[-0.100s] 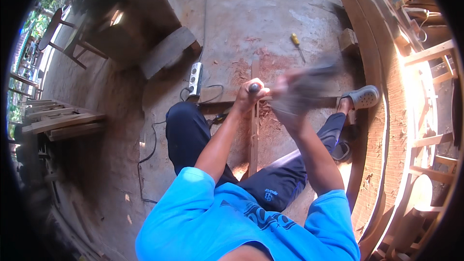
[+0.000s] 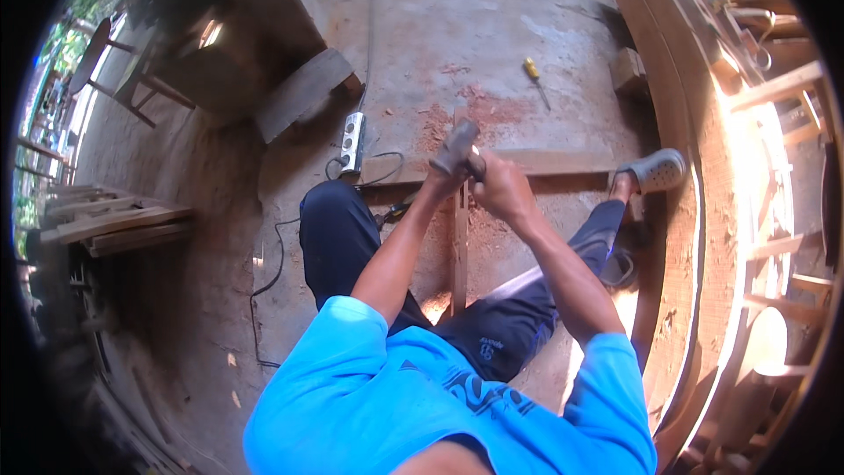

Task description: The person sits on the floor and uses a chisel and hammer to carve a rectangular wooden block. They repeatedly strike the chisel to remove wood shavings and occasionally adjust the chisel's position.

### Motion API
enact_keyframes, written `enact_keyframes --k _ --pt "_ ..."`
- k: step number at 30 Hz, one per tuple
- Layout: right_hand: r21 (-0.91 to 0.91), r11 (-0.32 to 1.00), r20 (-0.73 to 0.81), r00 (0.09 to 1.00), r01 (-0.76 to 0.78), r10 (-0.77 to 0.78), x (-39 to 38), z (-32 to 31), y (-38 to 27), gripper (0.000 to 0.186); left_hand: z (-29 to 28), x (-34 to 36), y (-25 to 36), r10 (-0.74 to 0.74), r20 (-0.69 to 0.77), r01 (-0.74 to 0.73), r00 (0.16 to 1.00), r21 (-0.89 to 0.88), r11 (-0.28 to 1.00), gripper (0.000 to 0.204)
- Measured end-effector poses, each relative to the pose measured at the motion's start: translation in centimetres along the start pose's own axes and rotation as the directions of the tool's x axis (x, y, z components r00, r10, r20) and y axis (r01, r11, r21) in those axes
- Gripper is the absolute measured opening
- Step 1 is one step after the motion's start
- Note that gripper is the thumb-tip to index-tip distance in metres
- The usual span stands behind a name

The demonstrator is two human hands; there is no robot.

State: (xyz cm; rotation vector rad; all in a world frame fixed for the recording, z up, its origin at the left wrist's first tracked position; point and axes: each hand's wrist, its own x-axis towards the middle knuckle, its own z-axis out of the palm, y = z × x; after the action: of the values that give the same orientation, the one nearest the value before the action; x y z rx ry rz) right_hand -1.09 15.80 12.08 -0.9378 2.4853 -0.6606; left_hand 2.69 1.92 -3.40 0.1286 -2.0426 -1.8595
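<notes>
My right hand [image 2: 504, 189] is wrapped round the handle of a hammer [image 2: 455, 146]. Its dark metal head lies over the top of my left hand [image 2: 442, 185], which is closed on an upright tool with a round dark butt, by its look a chisel. The hammer head now covers that butt, and the blade is out of sight below my fist. Under both hands a narrow wooden bar [image 2: 460, 255] runs away from me between my legs. It meets a wooden beam [image 2: 545, 161] lying crosswise, with reddish wood chips [image 2: 492, 110] around and beyond it.
A yellow-handled screwdriver [image 2: 532, 70] lies on the floor ahead. Left of my hands is a white power strip [image 2: 352, 142] with a black cable. Thick timber [image 2: 677, 299] lines the right side, by my grey clog [image 2: 659, 171]. Stacked wooden pieces [image 2: 123, 215] stand at left.
The hammer, blurred and raised to the right of my left hand before, has swung left and down onto the top of the held chisel. My left hand has stayed in place.
</notes>
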Motion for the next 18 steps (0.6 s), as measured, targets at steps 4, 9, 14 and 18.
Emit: enact_keyframes --k 4,9,14,18 --pt "0.148 0.988 -0.196 0.981 0.042 -0.012 -2.2 3.7 5.5 0.029 0.0 -1.2 0.4 -0.115 -0.03 0.113 0.993 -0.052 0.992 0.013" --pt "0.307 0.877 0.062 0.927 -0.371 0.37 -9.5 5.9 10.5 0.03 2.7 -7.2 4.3 0.12 -0.123 -0.101 0.985 0.148 0.984 0.017" --pt "0.264 0.787 0.297 0.823 -0.558 0.484 -16.9 9.9 11.7 0.038 3.4 -0.9 4.5 0.402 -0.199 -0.251 0.894 0.519 0.817 0.019" --pt "0.21 0.802 0.447 0.785 -0.559 0.429 -19.2 12.6 10.6 0.039 0.6 8.0 -0.6 -0.394 -0.187 0.368 0.9 -0.159 0.916 0.025"
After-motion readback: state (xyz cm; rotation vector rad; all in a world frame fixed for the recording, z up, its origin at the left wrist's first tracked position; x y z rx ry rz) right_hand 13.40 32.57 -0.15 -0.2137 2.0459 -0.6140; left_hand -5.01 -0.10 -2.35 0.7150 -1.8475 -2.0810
